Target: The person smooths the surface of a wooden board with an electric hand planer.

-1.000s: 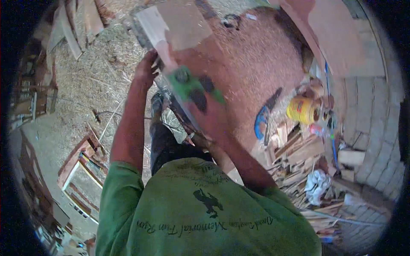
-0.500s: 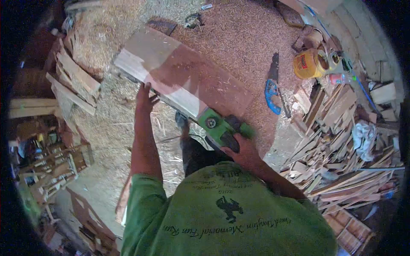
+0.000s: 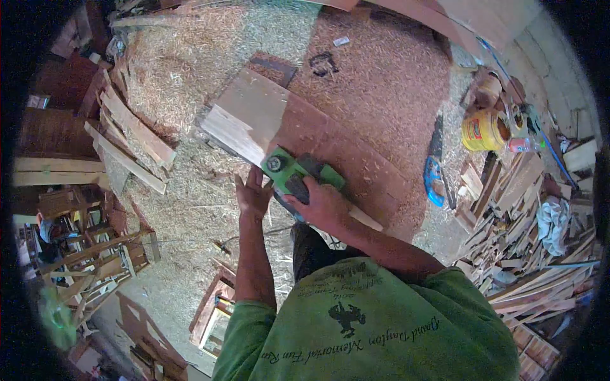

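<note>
A green electric hand planer (image 3: 293,170) rests on a wide wooden plank (image 3: 254,101) that lies slantwise in front of me. My right hand (image 3: 324,206) is wrapped round the planer's dark rear handle. Its front knob points toward the plank's upper-left end. Beside the near long edge, just left of the planer, is my left hand (image 3: 254,195), its fingers apart and fingertips right at the edge. A pale strip along that edge contrasts with the browner face, part of which lies in shadow.
Wood shavings (image 3: 197,76) cover the floor. A blue-handled handsaw (image 3: 434,178) lies right of the plank, near a yellow container (image 3: 486,130). Scrap wood (image 3: 508,209) is heaped at right; loose boards (image 3: 136,136) lie at left. A cord (image 3: 254,233) runs near my left forearm.
The planer and my right hand have moved up and left along the plank. My left hand has shifted along the near edge, now close to the planer. The camera view has shifted.
</note>
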Tool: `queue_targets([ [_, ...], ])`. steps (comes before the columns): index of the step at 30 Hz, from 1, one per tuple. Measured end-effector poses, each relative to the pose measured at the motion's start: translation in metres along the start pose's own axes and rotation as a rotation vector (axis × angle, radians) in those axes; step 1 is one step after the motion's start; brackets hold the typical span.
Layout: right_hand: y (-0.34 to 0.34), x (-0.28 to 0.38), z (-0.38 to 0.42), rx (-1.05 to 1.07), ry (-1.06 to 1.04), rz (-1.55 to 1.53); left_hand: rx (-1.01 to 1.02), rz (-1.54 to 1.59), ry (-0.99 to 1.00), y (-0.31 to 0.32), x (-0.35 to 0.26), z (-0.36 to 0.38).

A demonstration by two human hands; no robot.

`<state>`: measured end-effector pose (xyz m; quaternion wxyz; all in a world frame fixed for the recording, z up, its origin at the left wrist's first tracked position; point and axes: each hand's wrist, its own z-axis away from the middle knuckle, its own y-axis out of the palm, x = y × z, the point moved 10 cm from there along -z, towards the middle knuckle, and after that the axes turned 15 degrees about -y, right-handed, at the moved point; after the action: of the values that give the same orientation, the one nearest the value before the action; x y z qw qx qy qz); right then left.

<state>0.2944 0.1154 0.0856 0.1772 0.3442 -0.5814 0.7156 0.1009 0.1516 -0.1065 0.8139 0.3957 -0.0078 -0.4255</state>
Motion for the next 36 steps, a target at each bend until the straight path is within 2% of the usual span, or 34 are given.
queue_targets([
  [2,-0.001,0.02,-0.033,0.005,-0.032,-0.021,0.187,0.121,0.038,0.002,-0.003,0.001],
  [3,0.001,0.029,-0.049,0.007,-0.051,-0.031,0.166,0.196,-0.022,0.0,0.002,0.003],
  [6,0.024,0.04,-0.098,-0.021,-0.092,0.003,0.244,0.2,0.027,-0.008,0.007,0.0],
  [7,0.027,0.047,-0.112,-0.035,-0.11,-0.053,0.151,0.274,-0.016,-0.017,0.01,-0.003],
  [10,0.038,0.069,-0.157,-0.02,-0.128,0.004,0.129,0.251,0.005,-0.026,0.013,-0.009],
  [11,0.038,0.079,-0.169,-0.045,-0.131,0.016,0.146,0.246,-0.048,-0.03,0.017,-0.013],
  [14,0.055,0.101,-0.214,-0.153,-0.268,-0.086,0.155,0.256,-0.017,-0.022,0.013,-0.009],
  [15,0.069,0.102,-0.232,-0.22,-0.319,-0.057,0.068,0.249,-0.023,-0.018,0.011,-0.002],
  [18,0.07,0.126,-0.264,-0.239,-0.327,-0.073,0.098,0.314,-0.014,-0.003,0.01,0.0],
  [19,0.075,0.132,-0.276,-0.243,-0.297,-0.033,0.182,0.271,0.007,0.001,0.009,-0.002],
  [23,0.086,0.146,-0.313,-0.162,-0.317,-0.118,0.222,0.31,0.039,0.0,0.016,-0.007],
  [25,0.084,0.15,-0.322,-0.2,-0.337,-0.146,0.227,0.317,0.067,0.01,0.013,0.001],
  [27,0.083,0.151,-0.317,-0.257,-0.374,-0.135,0.223,0.303,0.083,0.008,0.013,0.004],
  [30,0.061,0.127,-0.257,-0.051,-0.289,-0.193,-0.137,0.242,0.135,-0.035,0.011,-0.013],
  [32,0.039,0.089,-0.184,-0.145,-0.409,-0.234,-0.314,0.234,0.232,-0.052,0.009,-0.012],
  [33,0.022,0.065,-0.138,-0.085,-0.367,-0.148,-0.327,0.228,0.29,-0.058,0.005,-0.02],
  [34,-0.005,0.042,-0.082,0.006,-0.217,0.023,-0.446,0.176,0.297,-0.049,0.0,-0.018],
  [35,-0.028,0.024,-0.029,-0.139,-0.33,-0.117,-0.448,0.136,0.258,-0.014,-0.006,-0.003],
  [36,-0.032,-0.023,0.02,-0.035,-0.145,0.031,-0.369,0.064,0.323,-0.002,-0.011,-0.014],
])
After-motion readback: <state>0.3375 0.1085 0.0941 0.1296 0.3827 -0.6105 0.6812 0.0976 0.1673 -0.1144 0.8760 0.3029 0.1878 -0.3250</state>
